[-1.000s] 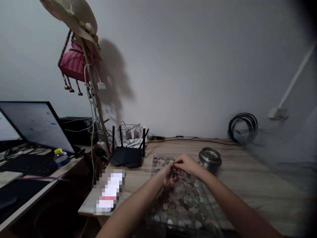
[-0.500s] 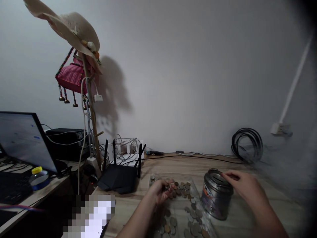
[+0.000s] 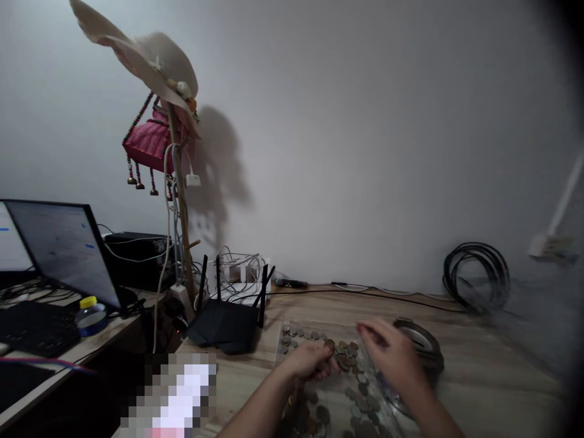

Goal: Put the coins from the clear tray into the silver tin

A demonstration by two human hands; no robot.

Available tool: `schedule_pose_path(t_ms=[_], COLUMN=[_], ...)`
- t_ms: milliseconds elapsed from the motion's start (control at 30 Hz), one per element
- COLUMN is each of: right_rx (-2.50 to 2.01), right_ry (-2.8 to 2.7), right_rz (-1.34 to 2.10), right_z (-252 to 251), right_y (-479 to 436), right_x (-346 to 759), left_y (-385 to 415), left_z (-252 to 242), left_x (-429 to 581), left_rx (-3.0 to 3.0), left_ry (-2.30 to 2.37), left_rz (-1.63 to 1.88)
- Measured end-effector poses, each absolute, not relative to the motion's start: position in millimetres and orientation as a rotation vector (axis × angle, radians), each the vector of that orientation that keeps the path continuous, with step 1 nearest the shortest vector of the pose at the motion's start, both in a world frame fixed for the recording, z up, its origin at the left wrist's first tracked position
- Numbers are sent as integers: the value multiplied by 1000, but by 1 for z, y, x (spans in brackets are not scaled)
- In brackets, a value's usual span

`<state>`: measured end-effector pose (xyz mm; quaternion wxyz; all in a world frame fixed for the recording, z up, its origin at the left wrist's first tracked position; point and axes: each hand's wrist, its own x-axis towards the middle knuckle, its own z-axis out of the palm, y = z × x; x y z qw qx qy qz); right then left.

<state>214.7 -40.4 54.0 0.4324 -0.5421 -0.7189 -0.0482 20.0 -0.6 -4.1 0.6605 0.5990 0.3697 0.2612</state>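
Observation:
My left hand (image 3: 311,363) is half closed over the clear tray (image 3: 281,351), holding a brown coin (image 3: 329,345) at its fingertips; any more coins inside the palm are hidden. Just to the right, my right hand (image 3: 392,348) hovers with its fingers extended toward the left one, slightly blurred, and nothing shows at its fingertips. Silver and brown coins (image 3: 362,403) lie spread across the tray. Behind my right hand and forearm stands a round metal tin (image 3: 429,350) with a slot in its lid, partly covered by them.
A black router (image 3: 224,325) with upright antennas sits left of the tray. Coiled black cable (image 3: 477,277) rests against the wall at right. Further left are a monitor (image 3: 64,249), a yellow-capped jar (image 3: 90,317) and a stand with a hat (image 3: 168,64). A pixelated patch covers the lower left.
My right hand has moved left, from the tin's lid toward my left hand. A coin now shows at my left fingertips. The view has shifted slightly left.

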Motion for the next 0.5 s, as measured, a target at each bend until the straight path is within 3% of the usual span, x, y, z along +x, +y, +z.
schedule_pose_path(t_ms=[100, 233, 500], right_rx=[-1267, -1257, -1460], right_ry=[-2096, -2091, -1453], right_rz=[268, 408, -110], right_z=[34, 15, 54], right_y=[-33, -20, -36], right_x=[178, 163, 251], left_y=[-2, 1, 6], left_z=[-3, -5, -8], left_x=[20, 21, 23], left_rx=[1382, 1376, 1114], left_ry=[830, 859, 829], left_rz=[577, 428, 548])
